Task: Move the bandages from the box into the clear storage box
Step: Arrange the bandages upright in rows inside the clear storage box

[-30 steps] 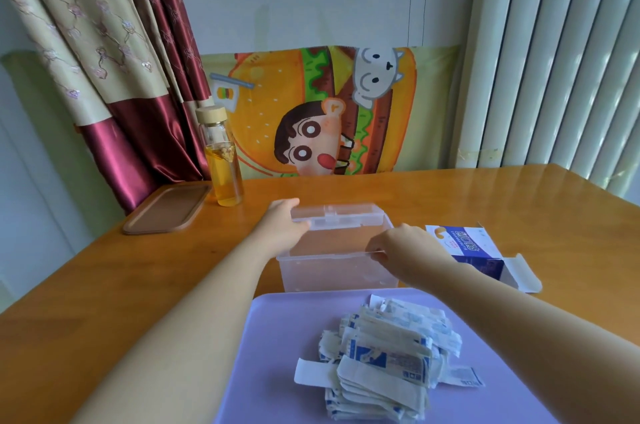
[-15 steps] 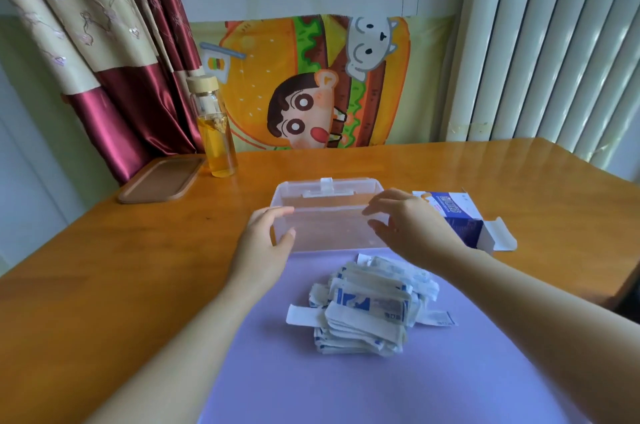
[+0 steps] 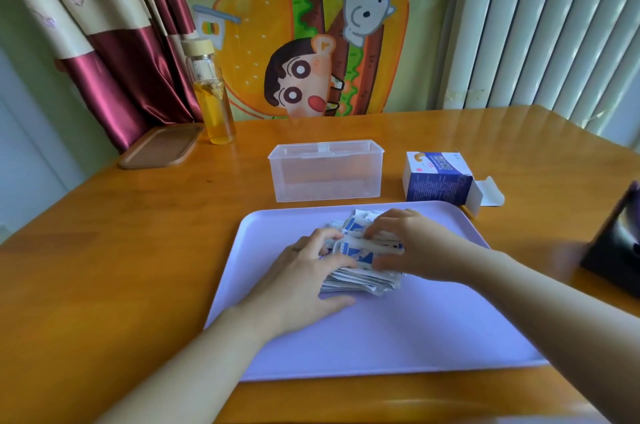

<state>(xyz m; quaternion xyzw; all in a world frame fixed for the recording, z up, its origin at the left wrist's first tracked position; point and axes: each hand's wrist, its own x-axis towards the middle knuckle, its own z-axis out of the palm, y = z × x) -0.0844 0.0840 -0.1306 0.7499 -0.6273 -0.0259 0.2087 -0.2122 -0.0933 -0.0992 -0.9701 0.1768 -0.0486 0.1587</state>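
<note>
- Head view. Bandages (image 3: 360,252) sit in a loose pile on the far half of a lilac tray (image 3: 381,347), none of them in the clear box (image 3: 327,172).
- Left hand (image 3: 304,273): fingers curled over the pile's left edge and gripping it, thumb lying flat on the tray.
- Right hand (image 3: 414,245): fingers curled over the top of the pile, thumb against its near side, grasping it.
- Half a second ago both hands were up at the clear box, one at each end. Now both are off it and closed on the pile.
- Clear box stands on the table (image 3: 104,250) just beyond the tray's far edge, apart from both hands.
- Blue-and-white carton (image 3: 438,178) lies to the right of the clear box, end flap open.
- Pile looks more gathered than before, pressed between the two hands.
- Far left: bottle (image 3: 213,94) of yellow liquid, beside a brown lid (image 3: 161,146).
- Right edge: a dark object (image 3: 616,243), blurred, not in the earlier frames.
</note>
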